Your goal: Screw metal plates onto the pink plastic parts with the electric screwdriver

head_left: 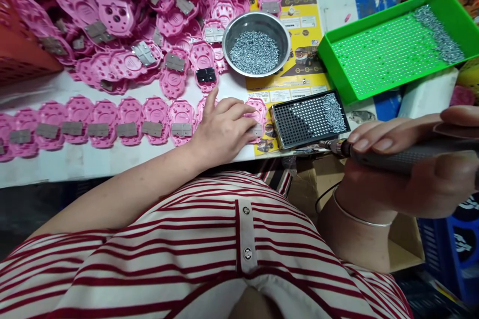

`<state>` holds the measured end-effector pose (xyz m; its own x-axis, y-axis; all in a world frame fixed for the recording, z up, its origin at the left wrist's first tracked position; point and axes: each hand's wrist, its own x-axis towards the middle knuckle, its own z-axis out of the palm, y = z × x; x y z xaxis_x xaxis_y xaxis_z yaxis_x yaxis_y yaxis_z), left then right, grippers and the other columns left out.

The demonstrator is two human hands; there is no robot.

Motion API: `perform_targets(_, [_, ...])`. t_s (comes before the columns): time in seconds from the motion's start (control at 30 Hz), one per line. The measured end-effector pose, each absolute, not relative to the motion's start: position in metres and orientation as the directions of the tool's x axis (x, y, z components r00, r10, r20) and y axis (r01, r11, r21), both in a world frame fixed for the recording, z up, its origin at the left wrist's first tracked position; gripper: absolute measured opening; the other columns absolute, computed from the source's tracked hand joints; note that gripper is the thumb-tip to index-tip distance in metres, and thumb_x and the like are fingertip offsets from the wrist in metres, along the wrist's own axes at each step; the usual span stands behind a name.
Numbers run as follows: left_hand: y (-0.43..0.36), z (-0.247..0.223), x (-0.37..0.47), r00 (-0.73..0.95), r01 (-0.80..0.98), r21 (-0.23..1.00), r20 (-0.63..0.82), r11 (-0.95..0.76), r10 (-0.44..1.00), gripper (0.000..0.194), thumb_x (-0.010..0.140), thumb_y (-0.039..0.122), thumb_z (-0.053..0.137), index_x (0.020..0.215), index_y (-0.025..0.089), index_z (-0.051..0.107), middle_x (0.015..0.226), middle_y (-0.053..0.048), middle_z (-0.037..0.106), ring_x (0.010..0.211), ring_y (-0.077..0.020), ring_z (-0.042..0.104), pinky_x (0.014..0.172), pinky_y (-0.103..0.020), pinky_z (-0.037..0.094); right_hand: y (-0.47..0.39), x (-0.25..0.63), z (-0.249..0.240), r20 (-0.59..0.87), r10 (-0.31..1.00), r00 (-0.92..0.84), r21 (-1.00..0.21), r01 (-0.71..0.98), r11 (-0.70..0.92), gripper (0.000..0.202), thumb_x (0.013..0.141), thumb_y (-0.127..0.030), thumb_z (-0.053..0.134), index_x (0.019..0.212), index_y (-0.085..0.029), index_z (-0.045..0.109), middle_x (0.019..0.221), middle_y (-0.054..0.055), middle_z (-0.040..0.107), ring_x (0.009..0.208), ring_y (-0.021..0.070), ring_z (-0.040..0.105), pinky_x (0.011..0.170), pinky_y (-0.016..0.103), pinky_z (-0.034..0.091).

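Note:
My left hand (224, 132) lies with its fingers spread over the right end of a row of pink plastic parts (105, 122), touching the last ones. Each part in the row bears a grey metal plate. My right hand (396, 169) is wrapped round a dark electric screwdriver (396, 157), whose tip points left, close to the front right corner of a black perforated tray (299, 122). Small screws (334, 112) lie gathered at that tray's right side. Behind the tray stands a steel bowl (286, 50) full of screws.
A large heap of pink parts (112, 15) fills the back left, beside a red basket (22, 55). At the right sits a green perforated tray (344, 82) with screws at its far end. A cardboard box (406, 244) and a blue crate (434, 249) are below the table edge.

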<state>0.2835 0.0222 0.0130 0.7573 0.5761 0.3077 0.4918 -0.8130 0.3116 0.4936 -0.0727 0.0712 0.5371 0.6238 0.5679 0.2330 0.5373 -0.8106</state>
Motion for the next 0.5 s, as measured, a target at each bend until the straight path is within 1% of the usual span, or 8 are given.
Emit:
perform_targets(0.07, [0.024, 0.012, 0.284, 0.749, 0.506, 0.340, 0.282, -0.793, 0.599, 0.017, 0.095, 0.032, 0.061, 0.102, 0.027, 0.075, 0.118, -0.003, 0.073, 0.116, -0.0260, 0.059, 0.123, -0.067, 0.021, -0.072, 0.494, 0.071, 0.569, 0.627, 0.532, -0.815, 0.265, 0.515, 0.037, 0.073, -0.043, 0.063, 0.051, -0.022, 0.043, 0.049, -0.004, 0.038, 0.041, 0.0100, 0.044, 0.045, 0.031, 0.042])
perform_targets(0.13, [0.026, 0.012, 0.285, 0.751, 0.510, 0.349, 0.265, -0.786, 0.605, 0.016, 0.095, 0.031, 0.062, 0.103, 0.028, 0.075, 0.113, -0.002, 0.074, 0.112, -0.0254, 0.060, 0.122, -0.066, 0.022, -0.072, 0.492, 0.072, 0.564, 0.636, 0.527, -0.822, 0.291, 0.489, 0.036, 0.074, -0.044, 0.062, 0.052, -0.022, 0.043, 0.050, -0.004, 0.038, 0.042, 0.0104, 0.044, 0.045, 0.031, 0.043])
perform_targets(0.23, [0.028, 0.011, 0.286, 0.760, 0.511, 0.347, 0.246, -0.787, 0.602, 0.018, 0.096, 0.031, 0.060, 0.103, 0.027, 0.076, 0.103, -0.002, 0.076, 0.104, -0.0243, 0.061, 0.121, -0.065, 0.024, -0.070, 0.489, 0.077, 0.570, 0.624, 0.534, -0.817, 0.295, 0.495, 0.028, 0.074, -0.047, 0.064, 0.063, -0.024, 0.051, 0.052, -0.006, 0.036, 0.042, 0.0095, 0.042, 0.044, 0.029, 0.042])
perform_targets(0.3, [0.027, 0.010, 0.287, 0.763, 0.509, 0.351, 0.237, -0.786, 0.601, 0.020, 0.096, 0.031, 0.059, 0.102, 0.026, 0.077, 0.101, -0.003, 0.076, 0.101, -0.0245, 0.061, 0.119, -0.064, 0.027, -0.067, 0.487, 0.079, 0.585, 0.624, 0.518, -0.808, 0.305, 0.504, 0.026, 0.076, -0.050, 0.063, 0.070, -0.026, 0.056, 0.054, -0.006, 0.035, 0.042, 0.0080, 0.040, 0.046, 0.028, 0.044])
perform_targets(0.4, [0.023, 0.010, 0.288, 0.773, 0.492, 0.370, 0.230, -0.788, 0.591, 0.019, 0.095, 0.031, 0.061, 0.101, 0.025, 0.078, 0.099, -0.004, 0.076, 0.099, -0.0252, 0.061, 0.117, -0.062, 0.032, -0.059, 0.485, 0.078, 0.647, 0.585, 0.488, -0.758, 0.334, 0.560, 0.017, 0.080, -0.046, 0.062, 0.082, -0.029, 0.064, 0.055, -0.007, 0.038, 0.044, 0.0071, 0.041, 0.047, 0.026, 0.046])
perform_targets(0.47, [0.019, 0.009, 0.290, 0.780, 0.477, 0.381, 0.232, -0.792, 0.581, 0.018, 0.094, 0.033, 0.063, 0.101, 0.024, 0.077, 0.097, -0.005, 0.075, 0.097, -0.0251, 0.062, 0.115, -0.061, 0.035, -0.056, 0.485, 0.073, 0.690, 0.528, 0.494, -0.716, 0.361, 0.598, 0.016, 0.082, -0.044, 0.061, 0.089, -0.030, 0.065, 0.055, -0.007, 0.038, 0.044, 0.0077, 0.040, 0.047, 0.025, 0.045])
perform_targets(0.5, [0.017, 0.009, 0.290, 0.780, 0.473, 0.384, 0.236, -0.793, 0.580, 0.019, 0.094, 0.033, 0.063, 0.100, 0.023, 0.077, 0.097, -0.005, 0.075, 0.096, -0.0251, 0.062, 0.115, -0.061, 0.035, -0.056, 0.486, 0.070, 0.693, 0.530, 0.488, -0.716, 0.382, 0.584, 0.018, 0.084, -0.046, 0.060, 0.093, -0.031, 0.063, 0.056, -0.007, 0.036, 0.045, 0.0079, 0.038, 0.046, 0.025, 0.044])
